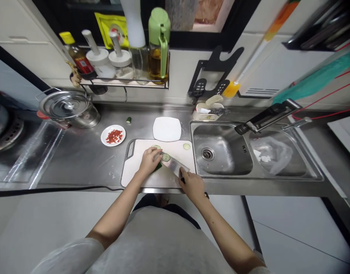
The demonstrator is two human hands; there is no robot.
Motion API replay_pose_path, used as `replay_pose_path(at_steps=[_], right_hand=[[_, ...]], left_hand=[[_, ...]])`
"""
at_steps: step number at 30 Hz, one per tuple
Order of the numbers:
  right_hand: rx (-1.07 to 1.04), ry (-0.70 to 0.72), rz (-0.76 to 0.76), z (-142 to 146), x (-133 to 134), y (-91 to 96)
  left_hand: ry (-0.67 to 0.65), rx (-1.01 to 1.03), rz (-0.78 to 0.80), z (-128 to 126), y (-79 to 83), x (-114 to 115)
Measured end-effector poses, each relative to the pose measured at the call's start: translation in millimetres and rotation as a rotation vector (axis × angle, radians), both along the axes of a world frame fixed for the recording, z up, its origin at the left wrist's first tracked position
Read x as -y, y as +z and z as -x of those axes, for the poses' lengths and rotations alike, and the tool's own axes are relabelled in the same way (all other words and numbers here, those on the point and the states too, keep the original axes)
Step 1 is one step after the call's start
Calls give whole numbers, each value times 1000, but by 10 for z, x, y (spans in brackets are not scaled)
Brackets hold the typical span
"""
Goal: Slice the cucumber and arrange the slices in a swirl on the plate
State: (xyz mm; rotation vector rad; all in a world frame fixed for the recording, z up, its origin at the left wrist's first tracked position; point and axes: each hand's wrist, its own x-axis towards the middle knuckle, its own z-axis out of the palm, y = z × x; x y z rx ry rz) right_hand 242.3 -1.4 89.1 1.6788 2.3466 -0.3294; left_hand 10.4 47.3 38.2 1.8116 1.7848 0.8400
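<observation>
A pale cutting board (140,167) lies on the steel counter in front of me. My left hand (149,160) curls down over a green cucumber (158,166), holding it on the board. My right hand (192,184) is closed round the handle of a broad knife (175,164), whose blade angles toward the cucumber. A cut slice (166,157) rests by the blade near my left fingers. Another slice (186,146) lies at the board's far right corner, and one more (156,146) shows just beyond my left hand.
A small plate of red bits (113,136) and a white square plate (167,128) sit behind the board. A lidded steel pot (68,108) stands at the left, a double sink (223,152) with a tap (266,118) at the right. Bottles fill a wall rack (123,82).
</observation>
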Motion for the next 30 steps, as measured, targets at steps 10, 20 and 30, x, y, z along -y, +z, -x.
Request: replay_pose_path(at_steps=[10, 20, 30], right_hand=[[24, 57, -56, -20, 41, 63], [34, 10, -84, -94, 84, 22], [67, -105, -43, -274, 176, -61]], left_hand=[[-150, -101, 24, -72, 99, -46], [-3, 20, 209, -208, 214, -101], [228, -9, 399, -158, -54, -464]])
